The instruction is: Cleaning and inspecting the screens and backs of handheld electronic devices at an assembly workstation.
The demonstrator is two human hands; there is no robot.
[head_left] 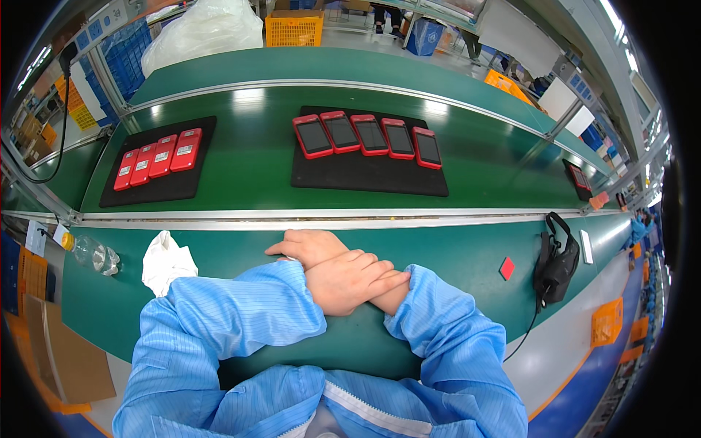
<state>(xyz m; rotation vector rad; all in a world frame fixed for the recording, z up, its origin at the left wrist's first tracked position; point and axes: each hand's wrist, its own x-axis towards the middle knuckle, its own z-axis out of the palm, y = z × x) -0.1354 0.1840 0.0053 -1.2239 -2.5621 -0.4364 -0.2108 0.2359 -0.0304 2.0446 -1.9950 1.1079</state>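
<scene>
My forearms in blue striped sleeves cross on the green workbench (241, 361). My left hand (347, 283) lies over my right wrist, its fingers stretched across it and holding no object. Beneath it my right hand (310, 247) reaches leftward and rests near the metal rail, fingers extended and partly hidden; a small white spot shows by them, too small to name. Past the rail, several red-framed handheld devices (369, 136) lie screen up on a black mat (350, 175). Another black mat (153, 191), farther left, carries several red devices (186, 150) with white labels facing up.
On my left are a crumpled white cloth (168, 264) and a clear bottle (95, 254) with a yellow cap. To my right lie a red square piece (507, 269), a black pouch (555, 266) with a strap, and a white bar (586, 247). A metal rail (219, 220) crosses the bench.
</scene>
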